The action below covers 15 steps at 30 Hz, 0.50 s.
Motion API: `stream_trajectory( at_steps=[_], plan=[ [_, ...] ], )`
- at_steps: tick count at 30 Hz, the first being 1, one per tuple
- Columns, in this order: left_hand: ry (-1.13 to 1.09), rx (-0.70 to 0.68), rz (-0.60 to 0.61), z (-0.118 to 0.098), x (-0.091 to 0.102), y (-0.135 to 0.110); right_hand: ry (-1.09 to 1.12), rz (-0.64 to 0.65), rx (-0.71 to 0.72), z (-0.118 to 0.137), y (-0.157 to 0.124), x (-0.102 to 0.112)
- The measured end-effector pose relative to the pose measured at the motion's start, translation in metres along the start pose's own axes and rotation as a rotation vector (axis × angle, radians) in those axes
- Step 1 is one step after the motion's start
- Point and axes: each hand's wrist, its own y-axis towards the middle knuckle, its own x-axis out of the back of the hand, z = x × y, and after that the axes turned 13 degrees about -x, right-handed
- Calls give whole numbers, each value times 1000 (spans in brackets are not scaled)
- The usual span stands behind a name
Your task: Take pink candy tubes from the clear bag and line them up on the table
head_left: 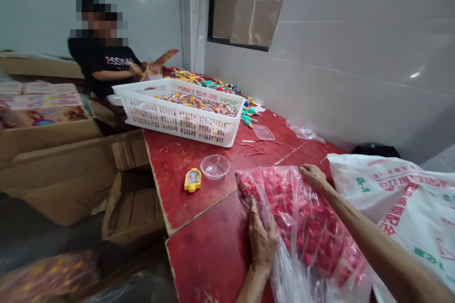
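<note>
My right hand point(313, 176) is clenching a gathered bit of film at the far corner of a clear plastic bag point(295, 194), its fingers curling over the edge. My left hand point(263, 241) is bracing the bag's near left side, thumb pointing up; whether it is pinching the film or only pressing against it, I cannot tell, since the bag is hiding some of the fingers. The bag is lying between my two hands on the red tabletop point(209, 251), and pink-red plastic caps point(313, 227) are filling it, with loose film bunching just right of my left wrist.

Ahead and to the left of my left hand, a yellow bottle-shaped container point(192, 180) is lying just beside a clear round bowl point(215, 169). Farther beyond, a white slatted crate point(177, 129) is holding many small wrapped pieces point(199, 103). To the right of my right hand, a white printed sack point(391, 189) is resting past my forearm. Well apart from both hands, a co-worker in a black T-shirt point(106, 71) is handling a printed box.

I judge that I am at the stage of steadying and managing the full bag; the next move is calling for a firm hold on slippery film, with the caps' shifting weight being supported from below.
</note>
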Motion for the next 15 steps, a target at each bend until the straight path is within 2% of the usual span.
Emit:
stream_trajectory(
  at_steps=[5,9,12,15],
  plan=[
    [-107,-3,99,-3,6,4,-44,-224,-60,10,12,52],
    [-187,19,113,-2,11,8,-27,-418,-106,27,23,88],
    [-206,7,104,3,7,12,5,-511,-110,41,28,99],
    [-202,15,118,13,-1,13,56,-523,-84,52,29,96]
  ],
)
